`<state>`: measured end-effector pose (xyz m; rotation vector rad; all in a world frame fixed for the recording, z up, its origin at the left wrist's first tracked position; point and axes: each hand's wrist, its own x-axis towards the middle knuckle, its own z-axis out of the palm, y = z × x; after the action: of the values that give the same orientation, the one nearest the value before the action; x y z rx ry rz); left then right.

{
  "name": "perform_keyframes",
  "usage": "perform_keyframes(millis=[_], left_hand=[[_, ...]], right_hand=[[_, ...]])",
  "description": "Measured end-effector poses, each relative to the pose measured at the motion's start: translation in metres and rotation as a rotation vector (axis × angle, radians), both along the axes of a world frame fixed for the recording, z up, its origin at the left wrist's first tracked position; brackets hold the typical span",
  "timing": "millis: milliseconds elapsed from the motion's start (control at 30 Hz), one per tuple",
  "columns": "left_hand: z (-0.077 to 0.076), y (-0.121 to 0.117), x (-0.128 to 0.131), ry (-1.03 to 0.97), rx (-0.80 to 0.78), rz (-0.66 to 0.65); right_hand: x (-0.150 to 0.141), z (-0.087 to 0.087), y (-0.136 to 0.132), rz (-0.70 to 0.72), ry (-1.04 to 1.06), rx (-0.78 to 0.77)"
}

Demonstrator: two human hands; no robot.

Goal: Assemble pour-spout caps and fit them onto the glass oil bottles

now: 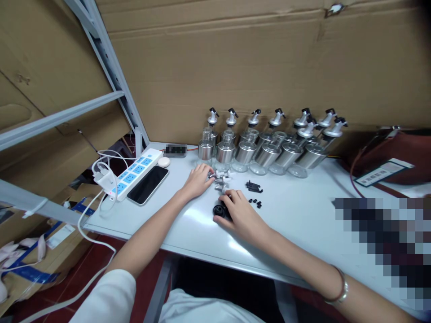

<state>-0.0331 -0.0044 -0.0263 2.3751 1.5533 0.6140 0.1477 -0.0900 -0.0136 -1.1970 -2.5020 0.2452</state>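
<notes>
My left hand (198,181) is at the near side of a small group of silver pourer spouts (222,174). Its thumb and fingers close around the end of one of them. My right hand (243,212) curls over black round parts (219,211) on the table, thumb on the near side and fingers on the far side; the palm hides some of them. Just beyond that hand lie thin black levers (254,186) and several tiny black pieces (258,204). Behind, glass bottles with metal sleeves (245,153) stand in rows, the back ones topped with silver-and-black pourers (277,117).
On the left are a white power strip (134,172) with cables, a phone (148,185) and a round white object (164,162). A dark red bag (404,152) sits at the right. Cardboard (235,67) backs the table, and a grey metal frame (114,72) rises at the left.
</notes>
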Motion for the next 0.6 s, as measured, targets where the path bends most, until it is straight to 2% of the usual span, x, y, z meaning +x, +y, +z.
perform_keyframes(millis=[167,400,533,600], left_hand=[[0.001,0.0,0.0,-0.002,0.004,-0.006],[0.002,-0.001,0.0,-0.003,0.004,-0.011],[0.002,-0.002,0.0,-0.024,-0.025,0.005],[0.001,-0.001,0.0,-0.03,-0.029,0.007]], right_hand=[[-0.003,0.008,0.003,0.113,-0.006,-0.05],[0.005,0.014,0.005,0.105,-0.027,-0.033],[0.021,0.022,0.022,0.099,0.158,0.023],[0.036,0.025,0.038,-0.006,0.326,0.143]])
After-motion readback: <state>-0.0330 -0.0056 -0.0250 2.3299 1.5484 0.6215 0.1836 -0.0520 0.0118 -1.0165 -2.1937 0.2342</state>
